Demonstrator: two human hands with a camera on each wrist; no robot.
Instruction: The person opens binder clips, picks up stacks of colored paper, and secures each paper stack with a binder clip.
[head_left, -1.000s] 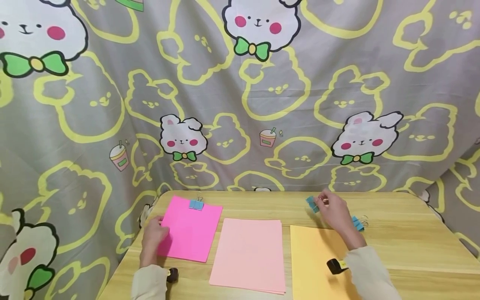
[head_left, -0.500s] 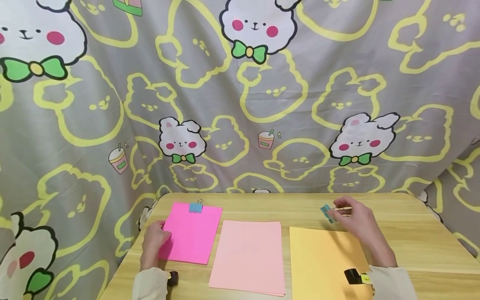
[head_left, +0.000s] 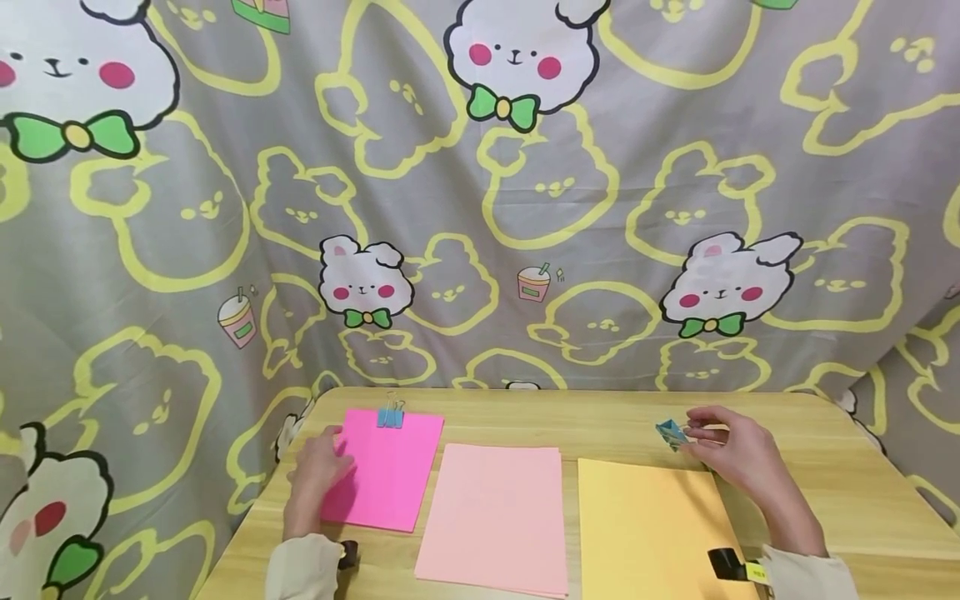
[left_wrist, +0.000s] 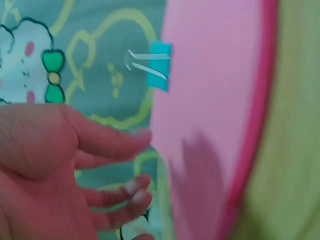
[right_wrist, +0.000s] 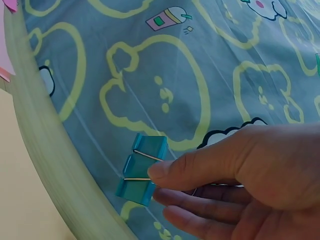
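1. One blue clip (head_left: 670, 434) is held above the table (head_left: 525, 418) near the yellow paper (head_left: 652, 525).
2. Right wrist view best shows its wire handle (right_wrist: 137, 179), pinched in the grip of the right hand (right_wrist: 245, 172).
3. Left wrist view reveals the left hand (left_wrist: 55, 165), grip parted, beside magenta paper (head_left: 390, 475).

The left grip (head_left: 317, 473) is loose, the right grip (head_left: 742, 454) pinches

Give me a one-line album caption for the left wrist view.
A left hand, fingers parted, beside a pink paper stack bearing a turquoise binder clip, with a cartoon-print curtain behind.
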